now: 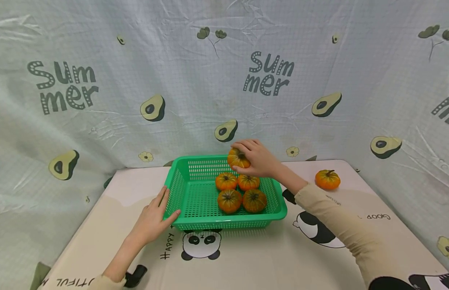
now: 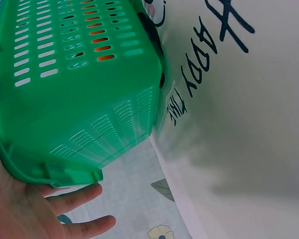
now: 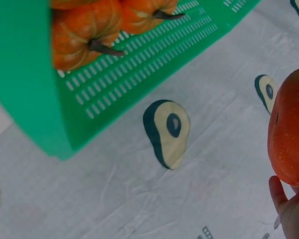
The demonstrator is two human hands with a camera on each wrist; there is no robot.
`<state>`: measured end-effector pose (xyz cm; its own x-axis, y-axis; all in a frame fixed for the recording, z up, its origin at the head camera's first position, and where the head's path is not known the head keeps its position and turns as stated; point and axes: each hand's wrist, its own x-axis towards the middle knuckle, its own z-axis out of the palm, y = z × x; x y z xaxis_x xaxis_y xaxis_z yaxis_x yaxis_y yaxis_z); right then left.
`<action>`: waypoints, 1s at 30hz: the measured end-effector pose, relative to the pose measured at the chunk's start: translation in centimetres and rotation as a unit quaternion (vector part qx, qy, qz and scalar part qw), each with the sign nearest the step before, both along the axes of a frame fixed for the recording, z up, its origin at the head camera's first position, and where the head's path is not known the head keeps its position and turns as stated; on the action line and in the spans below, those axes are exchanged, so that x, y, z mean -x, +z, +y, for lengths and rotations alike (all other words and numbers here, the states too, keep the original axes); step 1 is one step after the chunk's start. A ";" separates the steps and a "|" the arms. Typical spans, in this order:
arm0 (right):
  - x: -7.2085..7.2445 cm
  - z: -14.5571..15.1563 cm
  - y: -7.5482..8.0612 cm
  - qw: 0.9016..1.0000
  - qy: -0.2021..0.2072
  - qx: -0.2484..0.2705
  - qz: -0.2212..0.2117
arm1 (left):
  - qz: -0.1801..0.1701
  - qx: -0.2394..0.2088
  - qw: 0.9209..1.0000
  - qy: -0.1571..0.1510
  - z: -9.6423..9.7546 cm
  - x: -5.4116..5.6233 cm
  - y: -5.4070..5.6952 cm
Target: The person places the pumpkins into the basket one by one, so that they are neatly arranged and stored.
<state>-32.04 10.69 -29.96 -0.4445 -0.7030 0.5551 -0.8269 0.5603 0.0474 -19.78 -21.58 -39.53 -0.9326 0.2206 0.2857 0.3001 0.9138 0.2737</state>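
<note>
A green plastic basket (image 1: 199, 197) stands on the table, with several small orange pumpkins (image 1: 229, 201) in its right half. My right hand (image 1: 258, 159) grips another small pumpkin (image 1: 236, 158), held up above the basket's back right part. In the right wrist view, the smooth orange side of this held pumpkin (image 3: 291, 127) shows at the right edge. At the basket's left side, my left hand (image 1: 150, 219) rests on the rim with its fingers spread. The left wrist view shows straight fingers (image 2: 74, 199) reaching past the underside of the basket's rim.
One more pumpkin (image 1: 327, 180) sits on the table's right rear part. The table (image 1: 267, 257) has a pale cover printed with pandas and lettering. Behind it hangs a light curtain (image 1: 188, 80) with avocado prints, close to the table's back edge.
</note>
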 end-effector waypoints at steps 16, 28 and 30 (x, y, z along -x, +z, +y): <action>1.9 -5.8 -1.7 0.998 -0.004 -0.009 -0.060 | 0.001 0.002 1.000 -0.001 0.1 0.1 0.1; 3.2 -9.5 -4.9 0.988 -0.029 -0.021 -0.152 | -0.004 0.002 1.000 0.003 0.0 0.1 0.0; 3.5 -9.9 -5.3 0.986 -0.035 -0.026 -0.163 | -0.004 0.002 1.000 0.005 -0.1 0.1 0.0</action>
